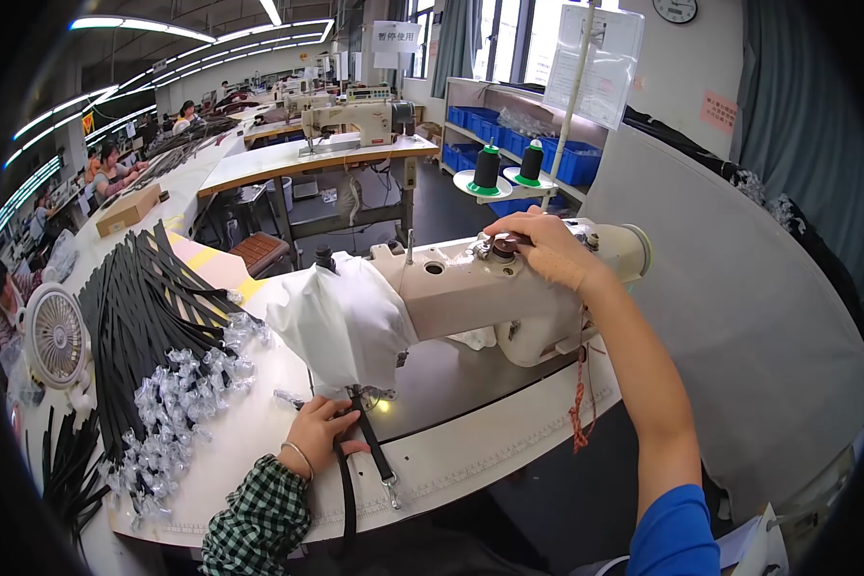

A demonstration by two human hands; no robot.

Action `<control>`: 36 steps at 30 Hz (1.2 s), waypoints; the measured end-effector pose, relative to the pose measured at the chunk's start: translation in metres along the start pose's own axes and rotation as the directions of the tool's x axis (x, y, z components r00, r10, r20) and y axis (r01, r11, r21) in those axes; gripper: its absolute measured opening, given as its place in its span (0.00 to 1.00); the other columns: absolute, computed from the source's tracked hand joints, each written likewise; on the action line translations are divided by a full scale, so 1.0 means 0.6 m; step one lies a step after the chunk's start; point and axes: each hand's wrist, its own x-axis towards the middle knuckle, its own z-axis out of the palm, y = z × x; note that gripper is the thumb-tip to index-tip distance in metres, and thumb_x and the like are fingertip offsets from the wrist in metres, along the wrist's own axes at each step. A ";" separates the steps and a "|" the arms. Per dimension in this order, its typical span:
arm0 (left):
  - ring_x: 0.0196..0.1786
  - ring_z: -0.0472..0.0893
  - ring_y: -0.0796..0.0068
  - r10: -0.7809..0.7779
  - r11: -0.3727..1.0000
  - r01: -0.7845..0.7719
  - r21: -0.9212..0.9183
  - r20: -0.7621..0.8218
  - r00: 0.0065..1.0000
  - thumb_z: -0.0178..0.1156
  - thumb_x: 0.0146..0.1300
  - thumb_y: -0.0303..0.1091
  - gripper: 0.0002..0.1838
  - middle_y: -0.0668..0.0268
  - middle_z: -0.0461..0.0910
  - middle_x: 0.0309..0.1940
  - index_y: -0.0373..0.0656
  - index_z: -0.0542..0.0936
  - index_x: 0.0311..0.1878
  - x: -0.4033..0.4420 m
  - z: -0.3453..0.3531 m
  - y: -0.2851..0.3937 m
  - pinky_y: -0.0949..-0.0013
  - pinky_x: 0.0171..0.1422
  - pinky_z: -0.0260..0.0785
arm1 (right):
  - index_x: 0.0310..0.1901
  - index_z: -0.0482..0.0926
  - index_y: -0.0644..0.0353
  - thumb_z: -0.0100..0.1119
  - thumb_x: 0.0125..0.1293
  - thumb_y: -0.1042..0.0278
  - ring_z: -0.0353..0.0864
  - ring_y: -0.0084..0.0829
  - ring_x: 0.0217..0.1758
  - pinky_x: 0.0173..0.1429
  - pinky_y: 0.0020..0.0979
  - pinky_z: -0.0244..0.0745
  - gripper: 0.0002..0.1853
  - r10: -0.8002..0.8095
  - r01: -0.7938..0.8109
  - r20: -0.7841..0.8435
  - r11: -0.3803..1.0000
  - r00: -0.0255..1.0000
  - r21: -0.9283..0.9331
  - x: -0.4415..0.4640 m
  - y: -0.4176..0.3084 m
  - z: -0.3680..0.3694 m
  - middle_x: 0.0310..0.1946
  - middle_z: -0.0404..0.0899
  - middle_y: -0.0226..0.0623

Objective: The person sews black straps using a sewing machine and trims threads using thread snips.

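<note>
A sewing machine (470, 298) stands on the white table, its head end wrapped in white cloth (331, 317). Under that end, beside the needle area, my left hand (319, 434) is closed on a black strap (371, 444), fingers pressing it near the machine's foot. A metal clasp (391, 492) hangs at the strap's near end, and another black length (348, 494) runs down beside it. On top of the machine arm, my right hand (547, 248) grips a dark brown round piece (503, 248); its exact kind is unclear. A small light glows by the needle.
Many black straps with plastic-wrapped ends (178, 403) lie heaped on the left, near a white fan (58, 336). Two thread cones (487, 171) stand behind the machine. A grey panel (730, 298) rises at right. Another sewing machine (360, 123) and several people are farther back.
</note>
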 end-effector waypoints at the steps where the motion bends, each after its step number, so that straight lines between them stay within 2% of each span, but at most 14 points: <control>1: 0.43 0.76 0.61 0.001 1.000 -0.001 0.001 0.004 1.000 0.72 0.40 0.48 0.25 0.59 0.80 0.42 0.39 0.84 0.38 0.000 0.000 0.000 0.64 0.49 0.72 | 0.46 0.81 0.53 0.53 0.55 0.84 0.73 0.35 0.43 0.53 0.32 0.69 0.19 0.000 0.000 0.000 1.000 1.000 0.000 0.000 0.000 0.000 0.39 0.81 0.35; 4: 0.43 0.76 0.61 0.016 1.000 -0.015 0.008 -0.011 1.000 0.73 0.40 0.47 0.24 0.60 0.80 0.41 0.39 0.84 0.38 0.001 0.000 0.000 0.65 0.48 0.72 | 0.47 0.81 0.53 0.53 0.55 0.84 0.73 0.36 0.43 0.53 0.32 0.69 0.19 -0.043 0.043 -0.012 0.999 0.999 -0.020 -0.001 -0.001 0.000 0.38 0.81 0.36; 10: 0.41 0.76 0.64 0.006 0.999 -0.007 -0.036 -0.026 1.000 0.72 0.41 0.42 0.20 0.62 0.81 0.40 0.40 0.84 0.37 -0.004 0.013 -0.010 0.66 0.47 0.72 | 0.46 0.82 0.53 0.50 0.54 0.82 0.72 0.36 0.44 0.51 0.30 0.69 0.19 0.030 -0.031 0.033 0.999 0.999 0.018 0.001 -0.010 -0.013 0.41 0.82 0.37; 12: 0.40 0.76 0.65 0.004 0.999 -0.006 -0.050 -0.050 0.999 0.70 0.45 0.38 0.16 0.64 0.81 0.38 0.40 0.84 0.37 -0.004 0.014 -0.009 0.66 0.46 0.72 | 0.47 0.81 0.55 0.51 0.57 0.81 0.73 0.35 0.45 0.51 0.31 0.69 0.18 0.046 -0.045 0.055 0.999 0.997 -0.005 0.005 -0.009 -0.016 0.39 0.81 0.40; 13: 0.40 0.75 0.65 -0.005 0.999 0.002 -0.054 -0.054 0.999 0.69 0.47 0.36 0.15 0.64 0.81 0.37 0.40 0.84 0.37 -0.004 0.016 -0.009 0.67 0.46 0.72 | 0.48 0.81 0.56 0.51 0.59 0.81 0.76 0.34 0.44 0.51 0.30 0.70 0.17 -0.017 0.017 0.050 1.000 0.999 -0.013 0.005 -0.014 -0.016 0.38 0.80 0.40; 14: 0.39 0.76 0.66 -0.012 0.999 0.009 -0.045 -0.058 0.998 0.69 0.48 0.35 0.14 0.64 0.81 0.37 0.40 0.84 0.38 -0.004 0.017 -0.008 0.67 0.45 0.72 | 0.48 0.81 0.59 0.51 0.60 0.83 0.77 0.33 0.42 0.51 0.29 0.71 0.16 -0.002 0.000 0.031 0.997 1.000 0.072 0.006 -0.005 -0.009 0.38 0.80 0.39; 16: 0.39 0.76 0.66 -0.017 0.999 0.014 -0.052 -0.059 0.998 0.68 0.49 0.33 0.13 0.65 0.81 0.36 0.40 0.84 0.39 -0.008 0.029 -0.015 0.68 0.45 0.72 | 0.48 0.80 0.60 0.51 0.60 0.83 0.77 0.32 0.42 0.52 0.28 0.70 0.16 0.076 -0.078 0.041 0.995 0.996 0.064 0.003 -0.029 -0.015 0.40 0.79 0.40; 19: 0.38 0.76 0.65 -0.069 0.990 0.067 -0.125 -0.019 0.997 0.65 0.50 0.28 0.11 0.65 0.80 0.34 0.40 0.84 0.40 -0.006 0.026 -0.011 0.68 0.45 0.72 | 0.48 0.79 0.61 0.47 0.52 0.90 0.73 0.30 0.41 0.50 0.28 0.68 0.23 -0.144 0.121 -0.297 0.988 0.944 -0.095 -0.005 0.002 0.008 0.42 0.78 0.39; 20: 0.38 0.75 0.66 -0.075 0.990 0.072 -0.125 -0.019 0.997 0.63 0.52 0.26 0.10 0.66 0.79 0.32 0.41 0.83 0.40 -0.005 0.024 -0.007 0.68 0.46 0.71 | 0.48 0.79 0.61 0.47 0.52 0.90 0.73 0.30 0.41 0.50 0.28 0.68 0.23 -0.150 0.130 -0.283 0.987 0.947 -0.090 -0.012 -0.005 0.013 0.42 0.78 0.39; 21: 0.38 0.73 0.66 -0.078 0.989 0.075 -0.126 -0.017 0.997 0.60 0.53 0.23 0.10 0.67 0.78 0.29 0.42 0.83 0.40 -0.006 0.022 -0.005 0.68 0.46 0.70 | 0.48 0.79 0.61 0.44 0.48 0.91 0.71 0.30 0.39 0.47 0.27 0.68 0.26 -0.135 0.088 -0.388 0.987 0.912 -0.135 -0.026 -0.018 0.013 0.42 0.78 0.38; 22: 0.37 0.75 0.63 -0.093 0.984 0.091 -0.152 -0.009 0.996 0.61 0.50 0.22 0.13 0.63 0.79 0.31 0.38 0.83 0.41 -0.006 0.021 -0.005 0.67 0.44 0.72 | 0.48 0.79 0.61 0.42 0.44 0.93 0.70 0.30 0.37 0.44 0.26 0.68 0.29 -0.121 0.038 -0.491 0.984 0.863 -0.176 -0.041 -0.031 0.013 0.42 0.78 0.38; 26: 0.36 0.74 0.63 -0.198 0.977 0.188 -0.103 -0.100 0.975 0.67 0.47 0.33 0.16 0.61 0.79 0.31 0.34 0.82 0.39 0.002 0.019 0.029 0.67 0.42 0.71 | 0.46 0.79 0.63 0.38 0.36 0.93 0.69 0.30 0.35 0.34 0.25 0.69 0.32 -0.238 0.127 -0.497 0.961 0.834 -0.247 -0.101 -0.071 0.035 0.41 0.78 0.35; 32: 0.36 0.74 0.62 -0.191 0.980 0.196 0.020 -0.134 0.972 0.66 0.46 0.32 0.17 0.60 0.79 0.35 0.36 0.81 0.40 0.001 0.038 0.042 0.66 0.44 0.72 | 0.43 0.79 0.64 0.44 0.34 0.94 0.71 0.33 0.35 0.34 0.29 0.70 0.30 -0.246 0.165 -0.345 0.954 0.906 -0.249 -0.178 -0.077 0.084 0.40 0.78 0.36; 36: 0.37 0.74 0.63 -0.173 0.981 0.185 0.061 -0.165 0.971 0.66 0.44 0.28 0.17 0.60 0.79 0.38 0.37 0.81 0.41 -0.004 0.051 0.035 0.66 0.45 0.72 | 0.42 0.79 0.64 0.46 0.36 0.93 0.71 0.35 0.36 0.35 0.31 0.71 0.27 -0.189 0.119 -0.329 0.968 0.925 -0.222 -0.204 -0.045 0.114 0.40 0.78 0.37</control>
